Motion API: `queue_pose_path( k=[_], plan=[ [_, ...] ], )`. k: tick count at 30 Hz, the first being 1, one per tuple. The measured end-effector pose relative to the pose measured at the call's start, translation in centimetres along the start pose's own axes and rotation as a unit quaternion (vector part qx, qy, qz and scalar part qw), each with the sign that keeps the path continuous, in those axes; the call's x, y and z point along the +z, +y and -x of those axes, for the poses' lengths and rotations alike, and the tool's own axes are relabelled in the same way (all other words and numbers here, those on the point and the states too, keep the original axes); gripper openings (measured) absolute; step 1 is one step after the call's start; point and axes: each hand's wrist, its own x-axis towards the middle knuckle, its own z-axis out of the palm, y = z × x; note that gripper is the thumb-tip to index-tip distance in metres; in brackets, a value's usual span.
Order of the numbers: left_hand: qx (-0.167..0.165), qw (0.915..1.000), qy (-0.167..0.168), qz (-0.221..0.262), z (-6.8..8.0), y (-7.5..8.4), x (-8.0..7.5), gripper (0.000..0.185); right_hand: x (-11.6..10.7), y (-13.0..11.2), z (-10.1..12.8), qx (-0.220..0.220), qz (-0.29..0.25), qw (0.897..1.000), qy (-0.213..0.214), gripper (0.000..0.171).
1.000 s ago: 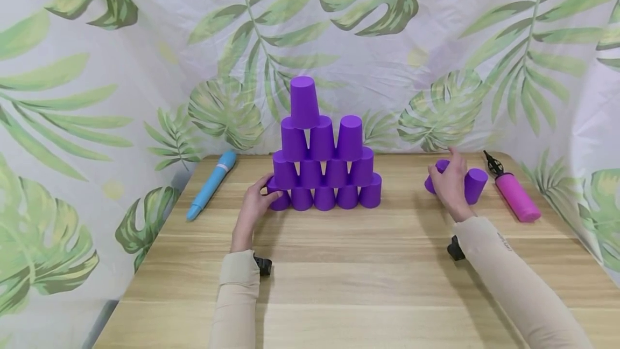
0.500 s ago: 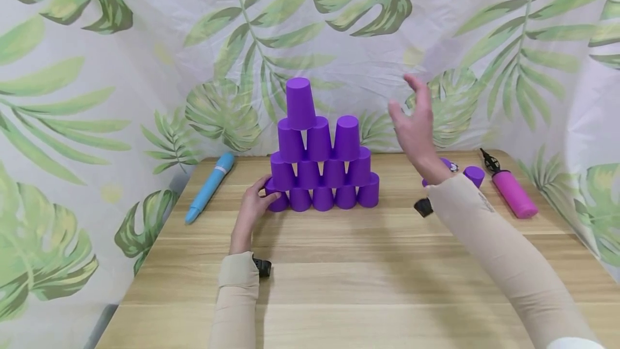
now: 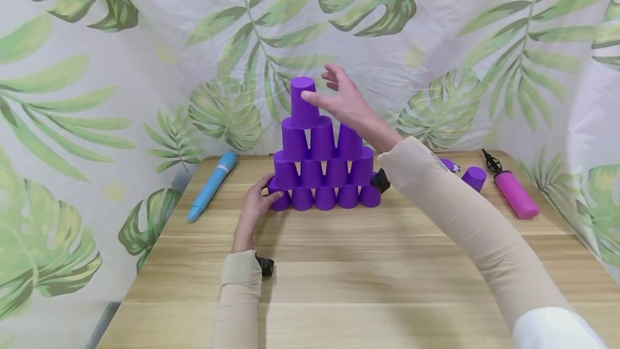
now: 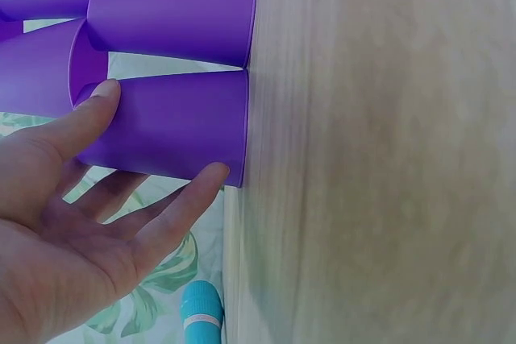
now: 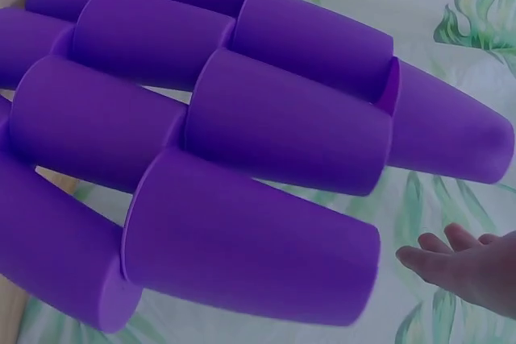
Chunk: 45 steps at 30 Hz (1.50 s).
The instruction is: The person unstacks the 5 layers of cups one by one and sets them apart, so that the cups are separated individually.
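The cup pyramid (image 3: 322, 152) stands toward the back of the wooden table (image 3: 339, 279), and both hands are at it. The right hand (image 3: 346, 102) is raised level with the top cup (image 3: 303, 101), just to that cup's right, fingers spread and loosely bent with nothing in them; its thumb tip looks to meet the cup's side, though contact cannot be told for sure, and the right wrist view shows the fingertips (image 5: 451, 259) near the cup's closed end. The left hand (image 3: 256, 206) rests low at the pyramid's left foot, where its thumb and fingers lie curved against the bottom-left cup (image 4: 169, 122), as the left wrist view shows closely. The pyramid is built of matching purple cups set mouth down, five in the lowest row, then four, then three, with the single top cup standing off-centre over the left of the row of three. Two loose purple cups (image 3: 472, 176) lie right of the pyramid, with a pink pump (image 3: 515, 193) just beyond them, and a blue pen-like tube (image 3: 211, 185) lies left of the pyramid. A white cloth printed with green leaves (image 3: 436, 42) hangs behind and to both sides.
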Motion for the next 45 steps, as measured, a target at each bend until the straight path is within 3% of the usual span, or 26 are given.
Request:
queue_pose_path(
  k=[11,21,26,35,42,45],
  plan=[
    [0.001,1.0000,0.004,-0.002,0.0,-0.4,1.4,0.058,1.9,0.7,-0.9,-0.007,0.028,1.000,0.000,0.081],
    [-0.011,0.9999,-0.003,-0.005,-0.1,0.4,1.4,0.058,2.1,0.9,-1.0,-0.022,0.047,0.998,0.027,0.065],
    [-0.006,1.0000,0.001,-0.006,-0.1,0.3,1.2,0.057,2.0,0.7,-1.0,-0.043,0.025,0.998,0.032,0.064],
    [-0.009,1.0000,0.000,0.002,-0.2,0.0,0.2,0.058,0.0,-0.4,0.7,-0.133,-0.063,0.986,0.071,0.062],
    [-0.005,0.9999,0.002,-0.009,-0.3,0.1,0.1,0.058,-3.0,-0.9,3.4,-0.121,-0.103,0.981,0.113,0.059],
    [-0.005,1.0000,0.002,-0.005,-0.3,0.1,0.1,0.059,-4.2,0.2,4.1,-0.117,-0.103,0.979,0.134,0.059]
  ],
)
